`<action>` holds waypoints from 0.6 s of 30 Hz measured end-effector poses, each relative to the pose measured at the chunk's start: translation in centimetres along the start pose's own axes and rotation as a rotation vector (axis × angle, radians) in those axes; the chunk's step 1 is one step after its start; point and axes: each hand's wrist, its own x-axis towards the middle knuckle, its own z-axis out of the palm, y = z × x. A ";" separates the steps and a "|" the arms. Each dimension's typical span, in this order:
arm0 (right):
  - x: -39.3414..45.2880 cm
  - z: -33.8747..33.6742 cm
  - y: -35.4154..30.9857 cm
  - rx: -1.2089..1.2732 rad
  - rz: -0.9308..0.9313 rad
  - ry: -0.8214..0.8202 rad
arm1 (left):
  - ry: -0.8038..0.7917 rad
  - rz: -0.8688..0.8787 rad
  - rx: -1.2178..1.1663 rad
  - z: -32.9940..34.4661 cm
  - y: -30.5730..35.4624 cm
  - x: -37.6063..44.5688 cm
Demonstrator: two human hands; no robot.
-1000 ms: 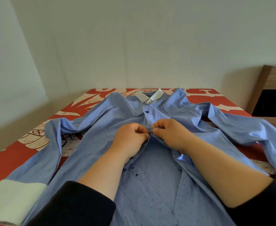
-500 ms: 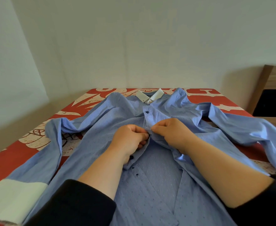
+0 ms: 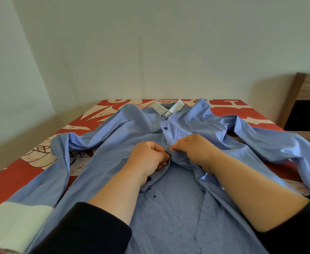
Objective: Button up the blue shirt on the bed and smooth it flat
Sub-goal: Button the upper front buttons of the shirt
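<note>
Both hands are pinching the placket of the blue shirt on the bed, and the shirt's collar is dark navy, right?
Not quite: the head view shows the collar is white. Otherwise right: the left hand and right hand pinch the blue shirt placket on the bed.

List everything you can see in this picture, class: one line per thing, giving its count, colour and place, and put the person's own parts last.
blue shirt: one, light blue with dark dots, spread face up on the bed, front open below the hands.
collar: one, white, at the shirt's far end.
fastened button: one, dark, on the placket below the collar.
loose buttons: at least two, dark, on the open edge beneath the left hand.
cuff: one, white, near left corner.
bed cover: one, red with cream print, under the shirt.
wooden furniture: one, brown, far right.
left hand: one, fingers pinching the placket.
right hand: one, pinching the opposite placket edge.
sleeves: two, black, on the forearms.
</note>
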 end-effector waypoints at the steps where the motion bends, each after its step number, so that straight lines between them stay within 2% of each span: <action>1: 0.1 -0.1 0.1 -0.006 0.013 -0.010 | -0.001 0.003 0.000 0.0 0.0 0.0; 10: 0.0 -0.1 0.3 0.022 0.037 -0.026 | 0.002 0.032 -0.031 0.1 -0.3 0.2; 15: -0.2 0.4 -0.2 -0.229 -0.030 0.003 | -0.044 0.006 -0.086 0.0 -0.4 0.5; 18: -0.4 0.5 -0.1 -0.254 -0.060 0.009 | -0.072 -0.009 -0.152 0.0 -0.2 0.4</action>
